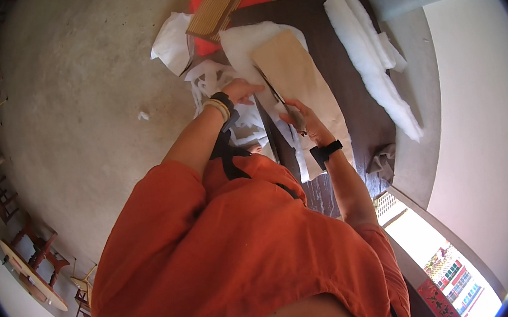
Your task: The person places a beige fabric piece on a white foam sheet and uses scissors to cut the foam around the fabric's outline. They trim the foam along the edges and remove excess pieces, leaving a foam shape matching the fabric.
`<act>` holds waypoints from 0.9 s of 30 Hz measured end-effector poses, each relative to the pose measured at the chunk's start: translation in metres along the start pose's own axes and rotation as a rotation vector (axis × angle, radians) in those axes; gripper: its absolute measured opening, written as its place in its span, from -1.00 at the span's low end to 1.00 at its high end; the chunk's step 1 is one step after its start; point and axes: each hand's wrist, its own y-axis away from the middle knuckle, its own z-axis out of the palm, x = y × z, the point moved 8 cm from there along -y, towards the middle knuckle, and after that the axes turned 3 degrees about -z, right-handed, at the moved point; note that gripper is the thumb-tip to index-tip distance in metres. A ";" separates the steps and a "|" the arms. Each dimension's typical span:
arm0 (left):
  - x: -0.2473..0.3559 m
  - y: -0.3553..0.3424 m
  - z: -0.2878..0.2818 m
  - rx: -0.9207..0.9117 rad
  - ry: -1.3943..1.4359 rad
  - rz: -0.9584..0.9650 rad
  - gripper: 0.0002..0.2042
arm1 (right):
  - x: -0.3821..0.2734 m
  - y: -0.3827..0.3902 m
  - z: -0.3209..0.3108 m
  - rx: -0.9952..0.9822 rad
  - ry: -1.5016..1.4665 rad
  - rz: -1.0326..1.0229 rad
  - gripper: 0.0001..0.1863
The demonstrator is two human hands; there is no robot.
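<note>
Gripping: right hand (307,121) is clasping slim, pointed scissors (281,97).
Left hand (239,91): index is extending beside fluffy white batting (242,42); grip unclear.
Brown sheet (308,80): is lying smoothly over batting.

paper (305,84) on batting (238,42) on table (371,114)

Matt paper sheet (304,77), fluffy white batting (240,44), metal scissors (273,90), smooth tabletop (333,55)
</note>
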 end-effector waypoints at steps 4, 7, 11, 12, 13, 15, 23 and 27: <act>0.000 -0.004 -0.005 0.005 -0.051 -0.020 -0.59 | -0.002 0.001 0.003 -0.012 0.146 0.021 -0.33; 0.002 -0.006 -0.010 -0.039 -0.061 -0.037 -0.60 | 0.004 0.001 0.006 -0.066 -0.004 0.026 -0.30; 0.006 -0.008 -0.013 -0.072 -0.096 -0.067 -0.60 | 0.002 -0.001 0.009 -0.134 -0.178 -0.006 -0.22; 0.008 -0.009 -0.013 -0.074 -0.101 -0.065 -0.60 | 0.001 -0.005 0.009 -0.116 -0.169 -0.012 -0.23; 0.009 -0.010 -0.011 -0.076 -0.111 -0.066 -0.61 | -0.001 -0.010 0.011 -0.103 -0.160 -0.023 -0.24; 0.013 -0.012 -0.008 -0.097 -0.120 -0.057 -0.61 | -0.005 -0.016 0.013 -0.104 -0.157 -0.023 -0.24; 0.020 -0.019 -0.004 -0.137 -0.253 -0.109 -0.62 | -0.014 -0.027 0.012 -0.041 -0.096 -0.023 -0.33; 0.014 -0.016 -0.008 -0.148 -0.250 -0.147 -0.65 | -0.007 -0.028 0.011 -0.006 -0.050 0.055 -0.33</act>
